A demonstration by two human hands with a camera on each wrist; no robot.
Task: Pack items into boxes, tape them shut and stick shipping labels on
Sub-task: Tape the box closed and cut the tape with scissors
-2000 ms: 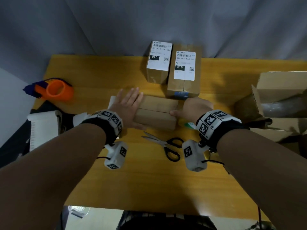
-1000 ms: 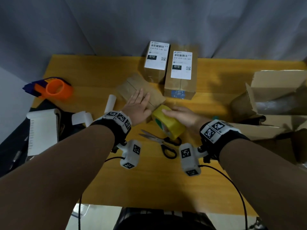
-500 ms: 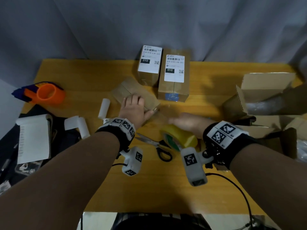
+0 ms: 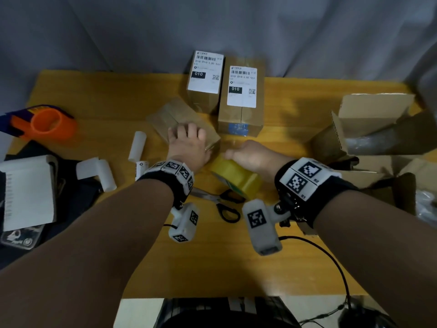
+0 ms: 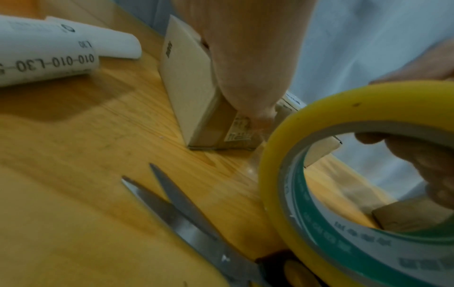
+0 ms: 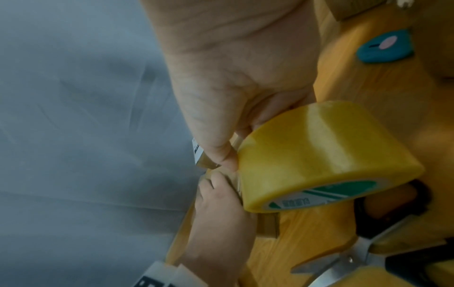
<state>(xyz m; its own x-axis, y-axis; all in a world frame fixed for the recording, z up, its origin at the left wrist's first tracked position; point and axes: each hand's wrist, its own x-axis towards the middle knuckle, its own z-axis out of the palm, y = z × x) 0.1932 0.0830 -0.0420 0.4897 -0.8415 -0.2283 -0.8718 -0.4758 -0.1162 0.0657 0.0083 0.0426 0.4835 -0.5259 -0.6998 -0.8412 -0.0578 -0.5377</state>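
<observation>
A small brown cardboard box (image 4: 165, 117) lies slantwise on the yellow table (image 4: 94, 98). My left hand (image 4: 186, 143) rests flat on its near end with straight fingers. In the left wrist view the thumb (image 5: 245, 68) presses on the box's (image 5: 189, 85) near corner. My right hand (image 4: 255, 155) grips a yellow tape roll (image 4: 236, 177) beside that corner, fingers through the core. The right wrist view shows the roll (image 6: 319, 151) close against the left hand (image 6: 221, 213). A clear strip seems to run from roll to box, too faint to be sure.
Scissors (image 4: 224, 204) lie just behind the roll. Two labelled boxes (image 4: 204, 76) (image 4: 241, 95) stand at the back. An orange tape dispenser (image 4: 45, 123) and white label rolls (image 4: 137, 145) lie left. Open cartons (image 4: 373, 124) crowd the right edge.
The box was turned slantwise under my left hand. My right hand left the box, picked up the yellow tape roll and brought it to the box's near corner.
</observation>
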